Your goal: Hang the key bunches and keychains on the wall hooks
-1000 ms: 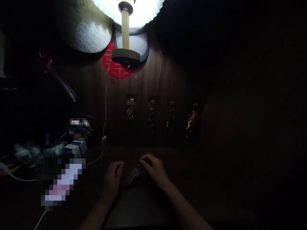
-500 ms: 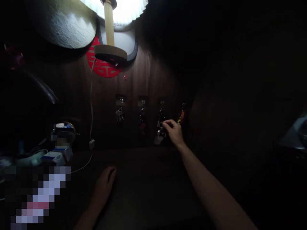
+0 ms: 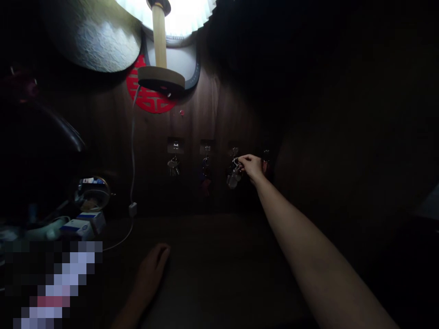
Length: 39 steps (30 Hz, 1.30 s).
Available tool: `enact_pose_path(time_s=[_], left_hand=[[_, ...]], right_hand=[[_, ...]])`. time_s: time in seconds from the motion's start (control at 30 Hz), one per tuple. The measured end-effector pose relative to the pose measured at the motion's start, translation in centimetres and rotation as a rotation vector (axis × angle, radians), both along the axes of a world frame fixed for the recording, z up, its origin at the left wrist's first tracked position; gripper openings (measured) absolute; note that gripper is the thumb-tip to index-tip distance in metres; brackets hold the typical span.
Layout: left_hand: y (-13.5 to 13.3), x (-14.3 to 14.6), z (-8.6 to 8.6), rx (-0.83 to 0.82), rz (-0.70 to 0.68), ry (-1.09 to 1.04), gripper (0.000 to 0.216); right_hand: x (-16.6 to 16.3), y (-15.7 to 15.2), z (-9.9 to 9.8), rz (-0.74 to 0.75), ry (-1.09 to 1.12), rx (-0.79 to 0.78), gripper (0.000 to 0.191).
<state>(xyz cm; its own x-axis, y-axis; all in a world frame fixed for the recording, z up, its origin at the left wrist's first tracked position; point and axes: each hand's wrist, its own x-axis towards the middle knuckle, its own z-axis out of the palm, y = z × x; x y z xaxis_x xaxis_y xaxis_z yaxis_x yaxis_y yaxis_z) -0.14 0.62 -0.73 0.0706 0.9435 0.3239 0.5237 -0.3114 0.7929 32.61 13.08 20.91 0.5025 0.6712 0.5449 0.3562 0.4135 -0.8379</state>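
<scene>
Pinching a key ring (image 3: 235, 161) in the right hand (image 3: 252, 166) | keys (image 3: 233, 179) light, hard, free to swing, best held at the ring | left hand (image 3: 151, 274) open on the bench (image 3: 219, 242)

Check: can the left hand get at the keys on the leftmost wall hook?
Probably yes. The left hand lies on the desk, below the silver keys hanging on the wall. Nothing visible stands between them; the white cable hangs to the keys' left, and the right hand is off to their right.
</scene>
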Motion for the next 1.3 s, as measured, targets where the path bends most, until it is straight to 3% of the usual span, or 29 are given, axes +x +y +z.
enact_pose_path(time_s=[0.2,0.33,0.57,0.83,1.07,1.3], left_hand=[[0.3,0.0,-0.1,-0.003,0.003,-0.002,0.030],[0.2,0.0,0.1,-0.006,0.003,0.001,0.030],[-0.2,0.0,0.3,-0.004,0.002,0.008,0.028],[-0.3,0.0,0.4,-0.024,-0.006,0.034,0.027],[-0.6,0.1,0.5,-0.018,0.005,0.026,0.026],[-0.9,0.2,0.8,-0.035,-0.013,0.036,0.028]], right_hand=[[0.1,0.5,-1.1,0.003,-0.004,-0.007,0.008],[-0.1,0.1,-2.1,-0.001,-0.004,0.014,0.022],[-1.0,-1.2,-4.8,-0.057,-0.049,0.161,0.038],[-2.7,-4.6,-8.5,-0.141,-0.138,0.209,0.039],[-4.6,-7.0,-12.2,-0.057,-0.118,0.141,0.038],[-6.5,-9.1,-17.5,0.072,-0.177,0.005,0.034]])
